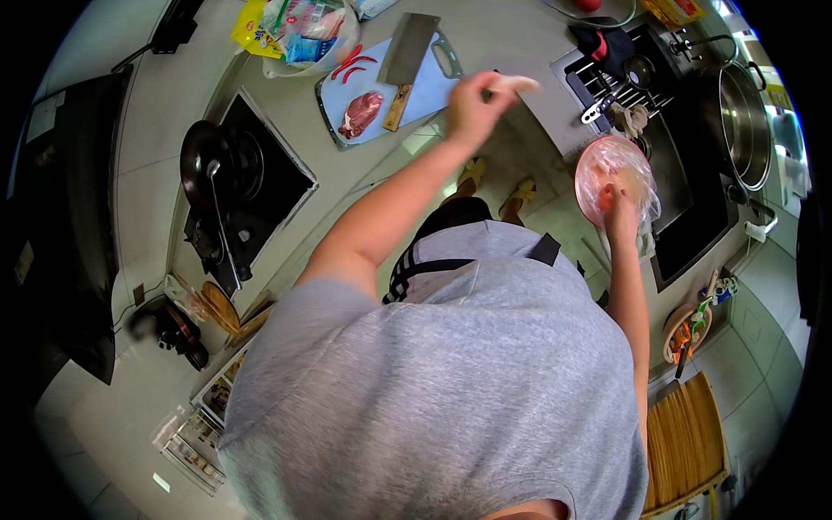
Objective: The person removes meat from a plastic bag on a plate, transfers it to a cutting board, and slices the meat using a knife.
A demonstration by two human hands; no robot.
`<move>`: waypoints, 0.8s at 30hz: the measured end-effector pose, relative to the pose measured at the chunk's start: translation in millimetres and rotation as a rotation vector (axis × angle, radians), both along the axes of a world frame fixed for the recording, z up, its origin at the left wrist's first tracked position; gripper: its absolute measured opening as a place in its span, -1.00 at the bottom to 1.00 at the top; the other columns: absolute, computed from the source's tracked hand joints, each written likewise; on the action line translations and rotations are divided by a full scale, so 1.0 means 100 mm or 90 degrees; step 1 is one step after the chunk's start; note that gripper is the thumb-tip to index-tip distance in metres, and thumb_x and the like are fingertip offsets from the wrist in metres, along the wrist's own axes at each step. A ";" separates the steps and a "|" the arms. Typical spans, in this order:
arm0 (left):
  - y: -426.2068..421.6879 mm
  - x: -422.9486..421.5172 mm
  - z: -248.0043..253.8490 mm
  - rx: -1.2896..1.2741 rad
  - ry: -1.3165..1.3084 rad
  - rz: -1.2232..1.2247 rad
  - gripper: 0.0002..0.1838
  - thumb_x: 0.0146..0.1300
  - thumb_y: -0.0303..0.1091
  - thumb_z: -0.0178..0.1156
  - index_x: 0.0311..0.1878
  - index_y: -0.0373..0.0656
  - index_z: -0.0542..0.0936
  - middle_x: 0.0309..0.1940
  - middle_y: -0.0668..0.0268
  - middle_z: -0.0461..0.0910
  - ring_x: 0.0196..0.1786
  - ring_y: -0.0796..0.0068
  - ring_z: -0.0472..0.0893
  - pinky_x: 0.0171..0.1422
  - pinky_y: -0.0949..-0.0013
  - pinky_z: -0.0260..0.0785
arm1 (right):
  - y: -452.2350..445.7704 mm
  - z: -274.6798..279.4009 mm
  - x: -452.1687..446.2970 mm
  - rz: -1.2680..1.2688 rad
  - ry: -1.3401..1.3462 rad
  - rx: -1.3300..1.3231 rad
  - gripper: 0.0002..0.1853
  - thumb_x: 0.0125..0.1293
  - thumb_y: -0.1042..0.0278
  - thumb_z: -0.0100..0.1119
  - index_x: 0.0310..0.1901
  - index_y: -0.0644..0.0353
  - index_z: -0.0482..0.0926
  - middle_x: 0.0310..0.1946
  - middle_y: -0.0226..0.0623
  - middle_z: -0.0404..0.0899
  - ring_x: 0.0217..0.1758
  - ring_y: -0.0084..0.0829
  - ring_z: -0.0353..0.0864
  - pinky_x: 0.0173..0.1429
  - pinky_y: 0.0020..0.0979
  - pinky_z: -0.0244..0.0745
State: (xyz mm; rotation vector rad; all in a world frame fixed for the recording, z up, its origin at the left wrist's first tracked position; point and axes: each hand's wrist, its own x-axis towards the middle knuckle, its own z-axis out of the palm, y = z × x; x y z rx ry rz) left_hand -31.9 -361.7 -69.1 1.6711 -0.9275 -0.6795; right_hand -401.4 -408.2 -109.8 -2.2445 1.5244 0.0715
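Note:
My left hand (475,108) is raised near the cutting board, fingers curled, with a pale elongated shape sticking out that is blurred by motion. On the right, my right hand (619,215) grips a pink bowl (582,178) lined with clear plastic (637,178); its fingertips reach inside over something pinkish. The light-blue cutting board (425,95) carries a piece of raw red meat (360,114), several red chillies (351,65) and a cleaver (409,52) with a wooden handle.
A wok (212,156) with a ladle rests on the stove at left. A bag of packages (312,39) stands behind the board. Beyond the bowl are the sink (672,186), a drying rack (594,91) and a large steel pot (744,126).

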 end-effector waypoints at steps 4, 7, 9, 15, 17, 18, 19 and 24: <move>0.59 1.00 0.20 0.049 -0.239 0.219 -0.74 0.15 -0.28 0.45 -0.17 -0.20 0.69 -0.31 0.23 0.74 -0.27 0.39 0.71 -0.09 0.29 0.50 | 0.00 -0.03 0.04 -0.010 -0.055 0.024 -0.67 0.20 0.59 0.02 -0.03 0.07 0.60 -0.14 -0.03 0.62 -0.14 0.02 0.67 -0.05 -0.07 0.53; 1.06 1.83 -0.30 0.056 -0.298 0.338 -0.72 0.12 -0.31 0.47 -0.16 -0.23 0.68 -0.31 0.15 0.73 -0.28 0.21 0.71 -0.10 0.22 0.51 | 0.00 0.05 0.09 -0.028 -0.014 0.022 -0.69 0.20 0.58 0.02 -0.07 0.08 0.62 -0.15 -0.04 0.63 -0.16 -0.02 0.67 -0.05 -0.11 0.53; 1.31 2.24 -0.57 0.103 -0.300 0.349 -0.72 0.14 -0.31 0.45 -0.14 -0.24 0.68 -0.32 0.13 0.73 -0.28 0.19 0.71 -0.11 0.22 0.52 | -0.01 0.08 0.10 -0.056 -0.016 0.039 -0.73 0.20 0.56 0.05 -0.11 0.12 0.64 -0.21 -0.05 0.64 -0.16 -0.04 0.67 -0.06 -0.13 0.53; 1.66 2.81 -1.05 0.303 -0.184 0.258 -0.73 0.24 -0.21 0.39 -0.15 -0.22 0.71 -0.30 0.24 0.75 -0.29 0.42 0.68 -0.13 0.33 0.49 | -0.04 -0.04 0.07 -0.153 0.072 -0.016 -0.76 0.21 0.26 0.33 -0.10 0.10 0.66 -0.32 -0.16 0.71 -0.23 -0.12 0.71 -0.13 -0.16 0.55; 1.67 2.80 -1.04 0.318 -0.184 0.250 -0.65 0.24 -0.13 0.35 -0.16 -0.28 0.70 -0.32 0.06 0.72 -0.22 0.09 0.71 -0.10 0.15 0.51 | -0.01 0.14 0.24 -0.164 0.133 0.038 -0.78 0.22 0.20 0.31 -0.11 0.01 0.67 -0.27 -0.24 0.74 -0.17 -0.14 0.73 -0.11 -0.16 0.57; 1.71 2.88 -1.05 0.316 -0.183 0.241 -0.65 0.24 -0.13 0.35 -0.16 -0.28 0.70 -0.32 0.06 0.72 -0.22 0.09 0.71 -0.10 0.15 0.51 | 0.00 0.10 0.28 -0.174 0.135 0.038 -0.78 0.22 0.20 0.31 -0.11 0.01 0.67 -0.27 -0.24 0.74 -0.17 -0.14 0.73 -0.11 -0.16 0.57; 1.77 2.99 -1.10 0.373 -0.255 0.194 -0.58 0.24 -0.04 0.32 -0.14 -0.28 0.71 -0.31 0.03 0.72 -0.20 0.01 0.70 -0.09 0.11 0.50 | 0.00 0.00 0.27 -0.170 0.143 0.004 -0.80 0.24 0.19 0.28 -0.12 -0.02 0.67 -0.26 -0.26 0.75 -0.14 -0.14 0.74 -0.10 -0.16 0.58; 1.51 2.63 -0.75 0.432 -0.625 0.165 -0.59 0.21 -0.09 0.28 -0.02 -0.20 0.69 -0.10 -0.01 0.67 0.00 -0.06 0.60 0.11 0.00 0.44 | 0.03 -0.29 0.05 -0.172 0.091 -0.098 -0.80 0.24 0.23 0.22 -0.16 0.04 0.70 -0.28 -0.13 0.74 -0.17 -0.09 0.74 -0.11 -0.09 0.59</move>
